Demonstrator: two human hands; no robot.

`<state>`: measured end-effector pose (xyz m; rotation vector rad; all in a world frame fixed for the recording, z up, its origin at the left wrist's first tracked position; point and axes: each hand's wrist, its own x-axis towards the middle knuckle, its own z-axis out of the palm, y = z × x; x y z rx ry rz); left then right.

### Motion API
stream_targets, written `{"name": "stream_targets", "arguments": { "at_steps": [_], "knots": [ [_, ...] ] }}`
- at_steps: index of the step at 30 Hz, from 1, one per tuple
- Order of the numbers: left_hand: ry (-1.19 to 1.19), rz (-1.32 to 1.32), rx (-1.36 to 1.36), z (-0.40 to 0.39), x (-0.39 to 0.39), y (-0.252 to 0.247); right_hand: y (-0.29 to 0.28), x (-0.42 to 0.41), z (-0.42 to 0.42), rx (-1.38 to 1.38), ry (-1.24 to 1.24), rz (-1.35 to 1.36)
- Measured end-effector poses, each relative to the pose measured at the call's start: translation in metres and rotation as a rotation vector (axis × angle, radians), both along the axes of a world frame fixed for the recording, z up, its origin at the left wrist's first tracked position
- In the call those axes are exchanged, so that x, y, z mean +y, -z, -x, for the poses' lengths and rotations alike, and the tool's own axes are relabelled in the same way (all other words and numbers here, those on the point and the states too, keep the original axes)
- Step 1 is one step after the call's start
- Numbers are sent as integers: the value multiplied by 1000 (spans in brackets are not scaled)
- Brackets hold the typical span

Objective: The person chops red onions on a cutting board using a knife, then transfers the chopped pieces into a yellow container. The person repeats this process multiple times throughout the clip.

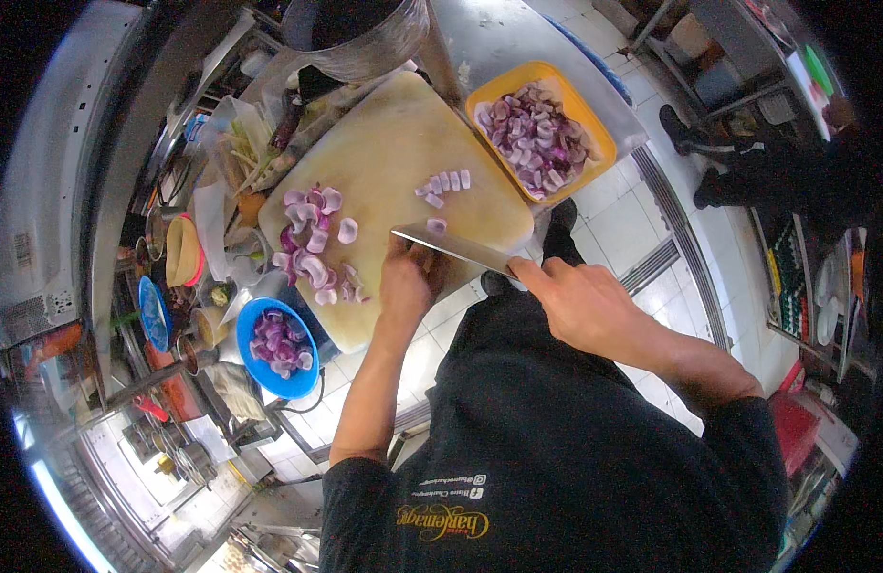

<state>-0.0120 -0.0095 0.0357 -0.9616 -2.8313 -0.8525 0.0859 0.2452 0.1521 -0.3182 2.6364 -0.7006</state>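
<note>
My right hand (574, 301) grips the handle end of a kitchen knife (452, 249), whose blade lies across the near part of a pale cutting board (384, 157). Just behind the blade is my left hand (413, 276); its fingertips are partly hidden, so what they hold is unclear. A red onion piece (436, 226) touches or nearly touches the blade's far side. Several narrow cut onion pieces (445, 183) lie farther up the board. At the board's left side rests a loose pile of curved red onion pieces (312, 243).
A yellow tub (605, 136) of onion pieces stands beyond the board's right edge on a steel counter (513, 36). To the left are a blue bowl (244, 358) holding onion pieces, plastic bags (212, 215) and small containers. Another person's legs (728, 154) show at upper right.
</note>
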Motion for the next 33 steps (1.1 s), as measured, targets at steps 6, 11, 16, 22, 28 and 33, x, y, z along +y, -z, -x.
{"name": "stream_targets", "arguments": {
  "at_steps": [6,11,16,22,28,33],
  "knots": [
    [4,-33,-16,0,-1,3,0,-5,2,-12,-3,-18],
    [-160,-468,-397,-6,-7,34,-3,-13,8,-54,-22,-60],
    [8,23,35,4,0,2,18,-19,18,-54,-5,-66],
    [-111,-140,-22,-4,3,10,18,-8,20,-83,120,40],
    [-88,-213,-65,-3,2,13,-1,-8,12,-70,33,55],
    [-93,-218,-91,-2,1,11,-1,-12,17,-95,23,13]
  ]
}}
